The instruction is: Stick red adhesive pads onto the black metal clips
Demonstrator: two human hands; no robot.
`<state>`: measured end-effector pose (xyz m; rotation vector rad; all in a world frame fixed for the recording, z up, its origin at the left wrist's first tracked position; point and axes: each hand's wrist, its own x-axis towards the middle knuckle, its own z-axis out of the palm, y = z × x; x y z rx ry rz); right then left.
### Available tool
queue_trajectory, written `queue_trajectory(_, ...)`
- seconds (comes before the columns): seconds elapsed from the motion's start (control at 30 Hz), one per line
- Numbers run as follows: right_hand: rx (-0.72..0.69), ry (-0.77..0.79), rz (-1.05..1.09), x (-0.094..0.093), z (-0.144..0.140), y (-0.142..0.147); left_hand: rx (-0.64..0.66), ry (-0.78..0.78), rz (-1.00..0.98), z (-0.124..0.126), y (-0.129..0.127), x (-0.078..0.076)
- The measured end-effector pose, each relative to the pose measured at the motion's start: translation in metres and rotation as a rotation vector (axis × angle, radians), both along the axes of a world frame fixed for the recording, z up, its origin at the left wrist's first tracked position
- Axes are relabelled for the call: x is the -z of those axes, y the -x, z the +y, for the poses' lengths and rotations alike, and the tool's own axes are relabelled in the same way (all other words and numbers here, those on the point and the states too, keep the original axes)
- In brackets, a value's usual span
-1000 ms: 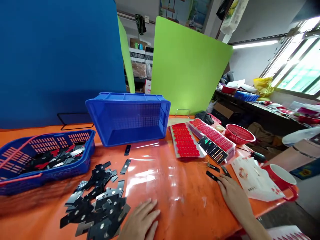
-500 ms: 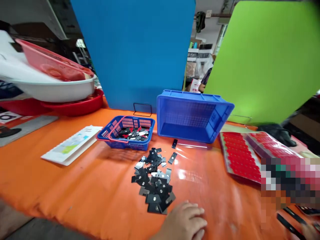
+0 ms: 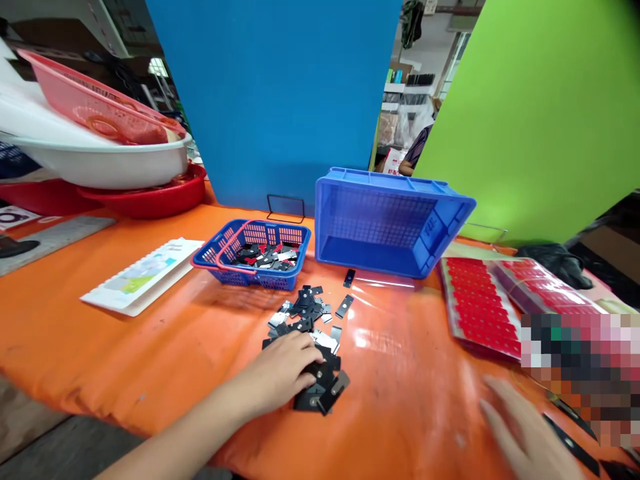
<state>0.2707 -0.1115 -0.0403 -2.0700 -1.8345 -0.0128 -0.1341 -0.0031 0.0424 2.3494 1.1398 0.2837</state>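
My left hand (image 3: 283,370) rests over the near part of a pile of small flat black and silver metal pieces (image 3: 306,307). Its thumb and fingers are apart and touch the black pieces; none is clearly gripped. My right hand (image 3: 525,427) hovers low over the table at the right, somewhat blurred, with thumb and fingers spread and nothing visible in them. Just right of it lies a long dark strip with a hole (image 3: 573,443). Two loose black pieces (image 3: 345,307) lie behind the pile, toward the blue bin.
A blue basket (image 3: 250,277) with a pink handle holds similar pieces. Beside it, a blue bin (image 3: 390,257) lies on its side. Red parts in clear packs (image 3: 480,307) are at the right, a folded white card (image 3: 145,277) at the left. Stacked basins (image 3: 120,167) stand farther left.
My left hand has moved left and forward from the table onto the pile. My right hand has come in from the right edge. The view has shifted slightly.
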Motion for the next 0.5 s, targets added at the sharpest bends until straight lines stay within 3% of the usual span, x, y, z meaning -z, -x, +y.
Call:
queue_trajectory(0.13,-0.34,0.162,0.071,-0.045,0.044,0.084,-0.063,0.068,-0.006,0.008,0.001,-0.004)
queue_trajectory(0.2,-0.346,0.154,0.086,-0.065,0.065,0.099,-0.095,0.097,-0.043,0.012,0.006,-0.003)
queue_trajectory(0.33,-0.21,0.154,0.13,-0.084,0.091,0.07,-0.184,0.195,-0.113,0.02,0.021,0.004)
queue_trajectory(0.5,-0.143,0.233,0.164,-0.082,0.086,0.029,-0.334,0.314,-0.266,0.022,0.019,0.006)
